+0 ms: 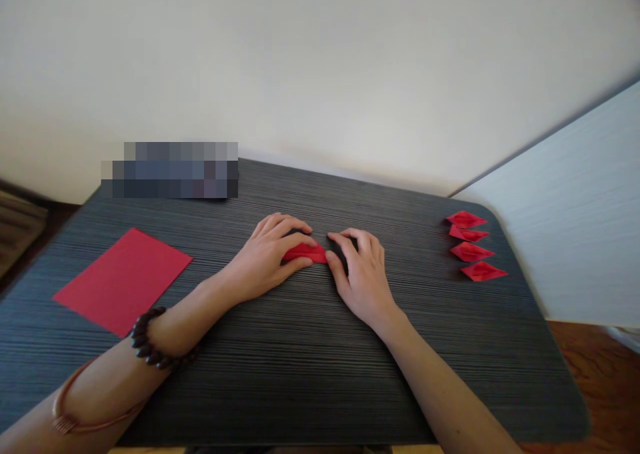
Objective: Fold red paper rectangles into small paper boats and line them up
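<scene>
A small folded red paper piece [306, 253] lies on the dark striped table [300, 361], near its middle. My left hand [270, 257] rests over the piece's left end, fingers curled and pressing it down, thumb along its near edge. My right hand [361, 274] meets it from the right, with fingertips pinching or pressing the piece's right end. Most of the paper is hidden under my fingers. A dark bead bracelet and a thin copper bangle are on my left forearm.
A flat red paper sheet [123, 281] lies at the table's left. Several finished red folded pieces [473, 246] sit in a column at the right edge. A blurred dark object [170, 171] lies at the back left. A pale panel [575, 227] stands to the right.
</scene>
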Demonstrator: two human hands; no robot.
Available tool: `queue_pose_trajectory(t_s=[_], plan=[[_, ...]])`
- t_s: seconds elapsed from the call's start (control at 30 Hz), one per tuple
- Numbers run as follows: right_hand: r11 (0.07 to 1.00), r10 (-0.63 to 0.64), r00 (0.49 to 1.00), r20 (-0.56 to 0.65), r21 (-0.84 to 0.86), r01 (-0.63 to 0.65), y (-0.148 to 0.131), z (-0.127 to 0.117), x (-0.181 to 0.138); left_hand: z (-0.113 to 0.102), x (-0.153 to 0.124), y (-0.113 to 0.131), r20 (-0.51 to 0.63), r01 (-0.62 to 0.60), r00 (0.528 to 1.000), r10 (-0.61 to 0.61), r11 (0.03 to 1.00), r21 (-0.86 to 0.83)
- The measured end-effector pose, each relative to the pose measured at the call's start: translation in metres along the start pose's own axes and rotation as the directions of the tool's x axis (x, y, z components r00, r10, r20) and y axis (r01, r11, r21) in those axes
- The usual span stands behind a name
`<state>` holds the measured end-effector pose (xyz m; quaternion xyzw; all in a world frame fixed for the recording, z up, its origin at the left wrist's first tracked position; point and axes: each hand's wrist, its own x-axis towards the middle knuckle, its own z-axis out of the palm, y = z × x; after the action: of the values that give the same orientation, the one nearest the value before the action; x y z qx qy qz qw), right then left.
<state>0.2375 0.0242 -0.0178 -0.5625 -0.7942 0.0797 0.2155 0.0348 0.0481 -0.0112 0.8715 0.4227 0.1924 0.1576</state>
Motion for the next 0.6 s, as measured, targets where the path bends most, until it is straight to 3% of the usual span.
queue_pose_trajectory(t_s=[0.27,0.47,0.6], plan=[[0.982,-0.075,0.997,-0.033,0.169,0.079,0.0053,0.0014,0.0001,-0.0009,0.0004,0.0005,-0.024,0.016,1.000,-0.016,1.000,-0.022],[0.947,-0.084,0.994,-0.063,0.305,0.099,0.0039,-0.0031,0.0007,0.0014,-0.0001,0.0043,-0.094,-0.023,0.996,0.005,0.980,-0.197],[0.921,-0.064,0.994,-0.087,0.379,0.093,0.0029,-0.0060,0.0012,0.0007,0.0004,0.0051,-0.145,-0.053,0.989,0.023,0.976,-0.209]])
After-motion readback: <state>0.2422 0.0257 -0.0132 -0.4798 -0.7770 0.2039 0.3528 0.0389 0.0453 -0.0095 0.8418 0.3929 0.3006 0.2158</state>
